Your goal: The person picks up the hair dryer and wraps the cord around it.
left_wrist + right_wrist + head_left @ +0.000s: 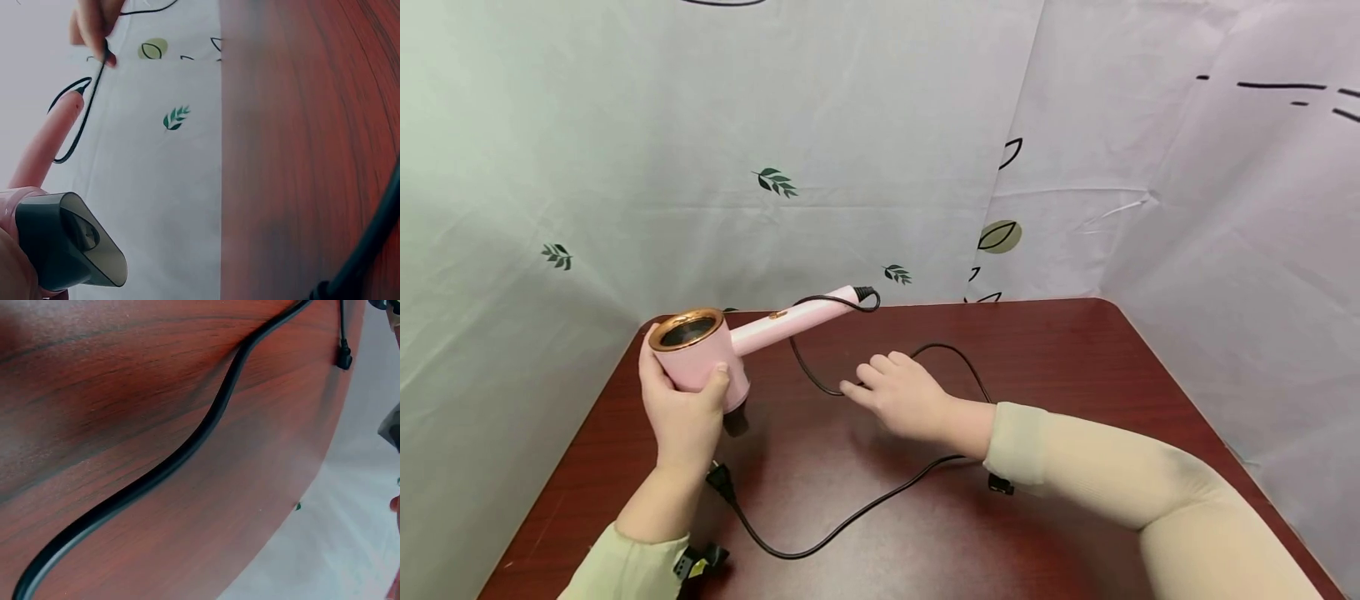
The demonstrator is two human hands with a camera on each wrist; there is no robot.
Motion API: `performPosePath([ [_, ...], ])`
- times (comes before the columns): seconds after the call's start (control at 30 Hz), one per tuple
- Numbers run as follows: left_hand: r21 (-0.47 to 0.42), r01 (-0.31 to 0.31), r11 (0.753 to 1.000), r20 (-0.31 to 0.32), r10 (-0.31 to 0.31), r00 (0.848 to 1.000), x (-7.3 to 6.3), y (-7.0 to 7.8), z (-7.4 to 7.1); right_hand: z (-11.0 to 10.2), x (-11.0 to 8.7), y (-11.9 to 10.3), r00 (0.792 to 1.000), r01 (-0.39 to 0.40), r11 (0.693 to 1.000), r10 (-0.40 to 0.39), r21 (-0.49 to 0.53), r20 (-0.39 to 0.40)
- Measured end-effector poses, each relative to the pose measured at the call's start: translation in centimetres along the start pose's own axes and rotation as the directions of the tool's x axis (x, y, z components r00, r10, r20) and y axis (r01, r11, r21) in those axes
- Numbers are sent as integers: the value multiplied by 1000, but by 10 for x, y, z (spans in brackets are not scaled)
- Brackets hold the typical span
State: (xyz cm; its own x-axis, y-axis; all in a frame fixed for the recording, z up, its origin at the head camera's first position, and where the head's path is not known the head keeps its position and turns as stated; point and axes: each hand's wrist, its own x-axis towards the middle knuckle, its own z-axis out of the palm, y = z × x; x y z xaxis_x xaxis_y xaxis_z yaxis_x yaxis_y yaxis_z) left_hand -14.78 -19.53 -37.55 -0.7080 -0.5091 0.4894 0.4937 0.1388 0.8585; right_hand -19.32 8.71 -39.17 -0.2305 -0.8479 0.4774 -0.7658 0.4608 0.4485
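Left grip [685,429] has the pink hair dryer [696,371] by its fat round head, thumb wrapped over the near side and fingers round the other. It's held up off the bench [1052,358], toward the left edge and the far-left corner. Copper ring [709,316] faces up, dark see-through nozzle [53,244] sticks out the bottom, and the handle [797,323] points off to the right along the far edge.

Right grip [904,402] is up over the middle of the bench — fingers bent and close together, with the black cord [174,464] pinched at the fingertips as far as the left wrist view shows. The cord makes a small loop at the handle's end, dips to that hand, then curves behind the wrist and back across the near part of the bench. Plug [721,482] on its end is toward the left edge — just beside the left wrist in the head view. Pale leaf-print cloth [880,108] hangs behind the far edge.
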Motion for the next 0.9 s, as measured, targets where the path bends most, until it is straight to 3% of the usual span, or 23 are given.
performPosePath([
  [0.2,142,7,990,-10,-5,1000,2,-4,-3,-9,1,4,981,111,993,-104,29,-165],
  [0.37,235,1,972,12,-4,1000,2,-4,-5,-19,7,12,954,147,987,-126,59,-272],
  [0.63,467,34,884,81,-81,993,-2,-1,-7,-33,20,23,927,187,982,-165,33,-336],
  [0.73,481,42,876,96,-100,990,-3,-3,-8,-36,27,25,919,185,982,-158,39,-362],
  [0.9,449,54,892,116,-118,986,-3,-4,-7,-38,35,27,910,178,983,-145,50,-389],
])
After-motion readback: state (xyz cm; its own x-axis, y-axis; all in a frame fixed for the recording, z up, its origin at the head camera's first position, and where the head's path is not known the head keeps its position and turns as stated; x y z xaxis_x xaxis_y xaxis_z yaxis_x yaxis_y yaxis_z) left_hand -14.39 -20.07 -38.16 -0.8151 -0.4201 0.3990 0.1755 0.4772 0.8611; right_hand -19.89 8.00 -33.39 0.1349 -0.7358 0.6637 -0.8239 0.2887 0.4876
